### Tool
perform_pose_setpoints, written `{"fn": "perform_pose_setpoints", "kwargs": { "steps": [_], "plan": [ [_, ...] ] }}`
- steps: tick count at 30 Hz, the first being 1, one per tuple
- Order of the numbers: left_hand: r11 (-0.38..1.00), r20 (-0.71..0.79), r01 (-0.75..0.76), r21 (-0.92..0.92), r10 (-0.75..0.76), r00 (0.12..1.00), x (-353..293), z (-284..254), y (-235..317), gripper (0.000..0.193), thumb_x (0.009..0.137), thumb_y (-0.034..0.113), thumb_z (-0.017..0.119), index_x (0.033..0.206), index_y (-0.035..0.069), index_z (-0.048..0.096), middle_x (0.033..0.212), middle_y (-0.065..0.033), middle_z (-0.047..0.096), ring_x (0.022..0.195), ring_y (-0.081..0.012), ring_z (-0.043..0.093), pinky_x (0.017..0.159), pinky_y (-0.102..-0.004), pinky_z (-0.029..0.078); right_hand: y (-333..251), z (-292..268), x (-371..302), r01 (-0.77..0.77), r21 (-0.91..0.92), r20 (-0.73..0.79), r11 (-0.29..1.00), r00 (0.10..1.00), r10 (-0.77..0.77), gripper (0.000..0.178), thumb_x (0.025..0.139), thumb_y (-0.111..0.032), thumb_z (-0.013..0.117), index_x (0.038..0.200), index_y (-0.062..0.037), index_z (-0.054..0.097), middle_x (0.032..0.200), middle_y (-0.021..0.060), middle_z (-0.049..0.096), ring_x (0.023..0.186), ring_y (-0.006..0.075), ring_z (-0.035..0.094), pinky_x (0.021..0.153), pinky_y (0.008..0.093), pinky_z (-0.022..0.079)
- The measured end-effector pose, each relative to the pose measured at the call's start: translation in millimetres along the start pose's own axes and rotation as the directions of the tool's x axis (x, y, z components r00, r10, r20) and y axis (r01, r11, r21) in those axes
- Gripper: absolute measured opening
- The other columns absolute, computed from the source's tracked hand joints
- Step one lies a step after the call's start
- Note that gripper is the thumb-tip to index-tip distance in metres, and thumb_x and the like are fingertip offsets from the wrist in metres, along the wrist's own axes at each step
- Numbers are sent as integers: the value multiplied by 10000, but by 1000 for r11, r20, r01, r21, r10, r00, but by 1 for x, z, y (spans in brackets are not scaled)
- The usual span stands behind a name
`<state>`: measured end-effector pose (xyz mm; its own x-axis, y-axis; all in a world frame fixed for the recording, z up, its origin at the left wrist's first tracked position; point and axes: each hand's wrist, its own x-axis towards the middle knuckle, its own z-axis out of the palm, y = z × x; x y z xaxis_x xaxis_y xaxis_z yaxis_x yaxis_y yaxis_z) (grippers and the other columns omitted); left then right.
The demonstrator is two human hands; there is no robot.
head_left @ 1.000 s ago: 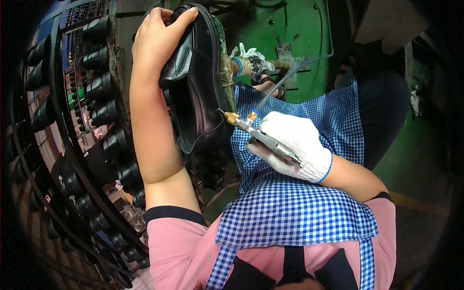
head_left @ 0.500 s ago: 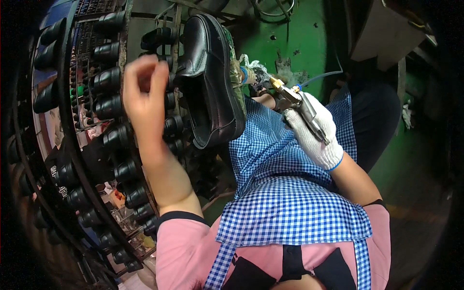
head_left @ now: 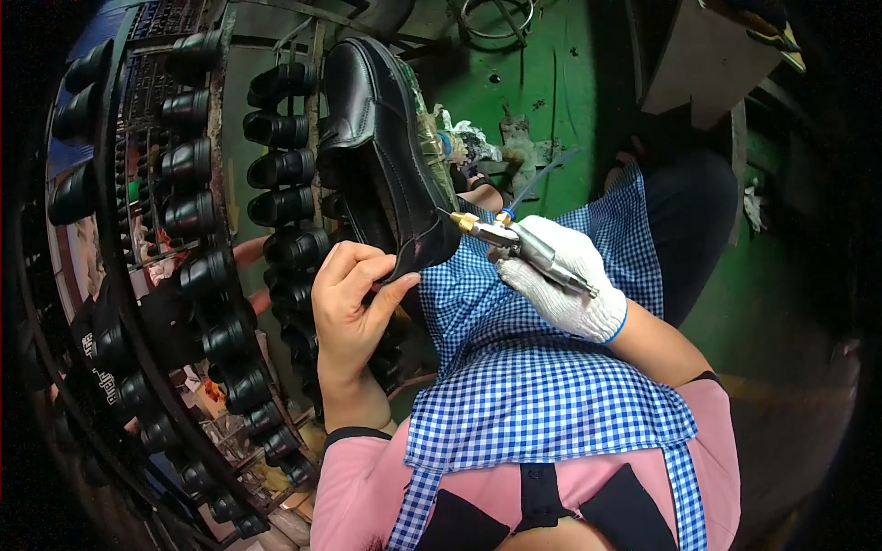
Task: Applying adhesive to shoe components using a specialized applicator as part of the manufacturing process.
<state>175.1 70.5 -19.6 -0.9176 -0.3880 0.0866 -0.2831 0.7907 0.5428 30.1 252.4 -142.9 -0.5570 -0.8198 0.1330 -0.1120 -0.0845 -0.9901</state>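
A black leather slip-on shoe [head_left: 397, 165] sits toe-away on a stand wrapped in brownish tape [head_left: 432, 138]. My bare left hand [head_left: 351, 298] pinches the rim of its heel opening between thumb and fingers. My right hand [head_left: 565, 280], in a white knitted glove, grips a metal air gun [head_left: 528, 253] with a brass nozzle and a thin blue hose [head_left: 542, 174]. The nozzle tip points left, at the shoe's outer side near the heel, touching or very close to it. The stand's lower part is largely hidden by the shoe.
Tall metal racks [head_left: 216, 138] with many black shoes [head_left: 280, 168] fill the left. Behind them a person in black clothing [head_left: 165, 317] is partly visible. The floor [head_left: 597, 83] is green, with a coiled hose [head_left: 496, 23] at the back. A grey board [head_left: 703, 64] stands far right.
My left hand has come down from beside the shoe and taken hold of its heel rim. My right hand has brought the air gun left and down to the shoe's heel side.
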Motion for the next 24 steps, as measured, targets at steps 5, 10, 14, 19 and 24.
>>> {"fn": "perform_pose_setpoints", "kwargs": {
  "steps": [5,10,14,19,24],
  "plan": [
    [1000,7,-12,26,12,1000,2,-1,3,222,734,44,849,898,8,703,825,-64,611,736,-183,572,586,-280,450,-6,-3,2,-16,-77,72,997,997,22,179,919,-201,719,1032,-68,677,838,76,612,699,206,630,635,311,503],
    [999,-7,8,49,-8,1000,1,-1,2,224,732,64,849,893,13,703,808,-62,612,737,-204,576,618,-302,448,-7,-5,-1,58,-147,93,987,995,-45,197,892,-230,745,990,-75,674,812,94,603,684,253,630,621,331,503],
    [999,-18,13,49,-12,1000,1,-2,1,239,729,86,851,905,14,708,816,-63,622,753,-214,587,644,-304,454,-6,-3,-7,34,-104,65,994,998,-27,196,894,-261,740,955,-90,667,829,87,639,697,267,663,621,352,527],
    [999,111,38,9,-39,993,5,-6,6,247,732,51,839,930,0,700,872,-77,640,748,-208,599,644,-308,469,-3,-7,7,-278,325,-52,904,949,310,303,955,-138,675,1227,-18,615,942,75,632,828,152,637,730,293,532],
    [986,51,-10,-166,19,998,8,-10,-8,176,783,-18,792,897,-18,658,833,-60,561,697,-167,553,617,-269,444,10,8,25,-308,637,-43,706,901,432,370,976,-122,662,1320,-17,574,1096,72,666,921,110,666,762,262,569]
  ]
}}
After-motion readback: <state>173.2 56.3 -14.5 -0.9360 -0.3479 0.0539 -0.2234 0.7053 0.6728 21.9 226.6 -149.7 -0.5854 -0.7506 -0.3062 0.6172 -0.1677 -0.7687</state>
